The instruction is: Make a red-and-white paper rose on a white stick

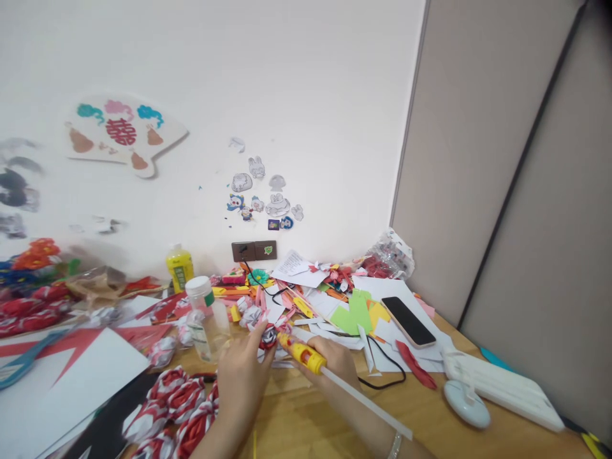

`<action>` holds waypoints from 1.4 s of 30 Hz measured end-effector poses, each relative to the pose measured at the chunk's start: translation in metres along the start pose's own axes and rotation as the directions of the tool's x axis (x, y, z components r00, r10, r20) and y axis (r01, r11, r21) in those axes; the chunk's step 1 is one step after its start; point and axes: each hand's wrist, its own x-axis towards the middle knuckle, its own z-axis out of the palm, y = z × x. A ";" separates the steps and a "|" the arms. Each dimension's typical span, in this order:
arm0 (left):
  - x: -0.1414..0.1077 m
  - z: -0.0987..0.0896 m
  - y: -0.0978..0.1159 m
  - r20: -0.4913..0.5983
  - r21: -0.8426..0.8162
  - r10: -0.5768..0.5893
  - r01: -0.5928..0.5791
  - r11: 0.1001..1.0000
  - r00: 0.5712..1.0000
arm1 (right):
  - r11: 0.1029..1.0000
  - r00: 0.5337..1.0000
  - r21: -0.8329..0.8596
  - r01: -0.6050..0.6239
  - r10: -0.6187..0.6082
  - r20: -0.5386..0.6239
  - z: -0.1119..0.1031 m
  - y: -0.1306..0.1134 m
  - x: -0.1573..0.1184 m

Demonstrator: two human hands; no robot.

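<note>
My left hand (246, 363) is closed on a small red-and-white folded paper flower (268, 336), pinched between thumb and fingers. My right hand (335, 363) grips a yellow hot glue gun (303, 354). A long, whitish glue stick (366, 401) sticks out of its back, over my right forearm. The gun's front end points at the flower and is close to it; whether they touch I cannot tell. Left of my left forearm lies a bunch of red-and-white paper roses (179, 405). A clear bottle with a white cap (205, 322) stands just behind my left hand.
Coloured paper scraps (354, 312) cover the back of the wooden table (296, 414). A phone (408, 320) lies right, near a white lamp-like device (502, 386). A black cable (392, 384) loops beside my right hand. White sheets (90, 395) and blue scissors (29, 360) lie left.
</note>
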 end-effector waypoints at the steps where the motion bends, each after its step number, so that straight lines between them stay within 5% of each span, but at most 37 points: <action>1: 0.000 0.000 0.000 -0.006 0.001 0.004 -0.004 1.000 1.000 | 1.000 1.000 -0.011 0.010 -0.010 -0.005 0.000 0.000 0.000; 17: 0.002 -0.003 0.002 -0.072 -0.033 -0.014 0.012 0.999 0.997 | 0.991 0.996 -0.108 0.075 -0.081 -0.047 0.000 -0.001 -0.001; 24: 0.001 -0.005 0.005 -0.047 -0.075 -0.040 0.037 0.996 0.998 | 0.980 0.966 -0.166 0.110 -0.144 -0.215 0.023 0.009 -0.005; 33: 0.000 -0.005 0.005 -0.084 -0.062 -0.031 0.026 0.998 0.996 | 0.944 0.952 -0.257 0.208 -0.256 -0.170 0.011 -0.003 -0.005; 42: -0.001 -0.006 0.006 -0.038 -0.088 -0.070 0.067 0.994 0.997 | 0.909 0.932 -0.331 0.253 -0.320 -0.169 0.022 0.000 -0.008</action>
